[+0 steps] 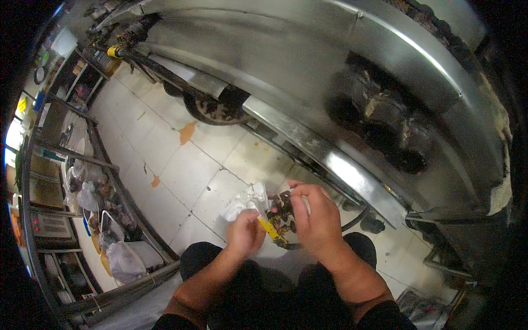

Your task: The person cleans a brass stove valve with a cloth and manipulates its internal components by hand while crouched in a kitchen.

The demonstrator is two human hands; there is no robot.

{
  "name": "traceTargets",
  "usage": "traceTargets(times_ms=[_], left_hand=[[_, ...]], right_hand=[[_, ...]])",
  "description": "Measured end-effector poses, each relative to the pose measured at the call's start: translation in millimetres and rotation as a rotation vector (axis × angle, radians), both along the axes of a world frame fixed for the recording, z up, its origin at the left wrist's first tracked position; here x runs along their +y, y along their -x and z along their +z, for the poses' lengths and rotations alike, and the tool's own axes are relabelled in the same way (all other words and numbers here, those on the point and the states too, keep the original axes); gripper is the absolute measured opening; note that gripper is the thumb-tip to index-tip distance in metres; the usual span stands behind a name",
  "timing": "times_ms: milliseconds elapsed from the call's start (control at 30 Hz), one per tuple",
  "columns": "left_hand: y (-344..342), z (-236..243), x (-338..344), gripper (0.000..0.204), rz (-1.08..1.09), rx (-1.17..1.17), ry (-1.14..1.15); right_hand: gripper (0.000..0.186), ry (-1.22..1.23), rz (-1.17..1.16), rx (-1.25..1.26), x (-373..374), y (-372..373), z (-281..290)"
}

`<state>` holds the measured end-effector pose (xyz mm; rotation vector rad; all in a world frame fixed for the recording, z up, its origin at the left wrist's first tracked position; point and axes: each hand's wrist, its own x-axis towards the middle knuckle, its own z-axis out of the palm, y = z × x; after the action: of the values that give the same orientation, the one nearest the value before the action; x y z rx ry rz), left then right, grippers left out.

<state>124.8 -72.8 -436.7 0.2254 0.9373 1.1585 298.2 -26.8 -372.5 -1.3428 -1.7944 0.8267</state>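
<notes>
Head view, only one here. Left hand [245, 234] has a narrow grip, thumb pressed on a yellow lever [268, 226]. Right hand [317, 214] is pinching a dark, grimy metal valve fitting [284, 206] right next to it, so that grip's narrow too, though fingertip detail is pretty blurry. The whole lot is held up between the two hands, over the pale tiled floor [165, 159] and just in front of the knees [360, 247]. There's some white crumpled stuff [239, 202] by the left hand, can't tell if it's bag or cloth. A black hose [355, 220] runs just right of the right hand. Big stainless panel [247, 52] up top, and a shelving rack [135, 214] loaded with plastic bags [124, 258] over on the left.
</notes>
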Motion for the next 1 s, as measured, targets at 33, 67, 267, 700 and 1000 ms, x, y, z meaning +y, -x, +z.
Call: traceTargets(times_ms=[33, 67, 267, 700, 1000], left_hand=[[1.0, -2.1, 0.0, 0.057, 0.009, -0.012, -0.021], [3.8, -14.7, 1.7, 0.057, 0.013, -0.072, -0.085], [-1.1, -22.8, 9.2, 0.054, 0.103, -0.099, -0.132], [25.4, -11.2, 21.1, 0.057, -0.009, -0.233, -0.179], [21.6, -8.0, 20.5, 0.055, -0.067, -0.244, -0.198]], right_hand=[[0.010, 0.016, 0.041, -0.049, -0.6, 1.3, -1.0], [0.010, 0.031, 0.082, -0.099, -0.2, 3.1, -4.4], [0.009, -0.087, 0.159, -0.125, -19.5, 18.3, -23.1], [0.011, -0.021, -0.181, -0.112, 1.8, -29.0, 6.4], [0.011, -0.073, -0.191, -0.120, 6.2, -24.4, 1.2]])
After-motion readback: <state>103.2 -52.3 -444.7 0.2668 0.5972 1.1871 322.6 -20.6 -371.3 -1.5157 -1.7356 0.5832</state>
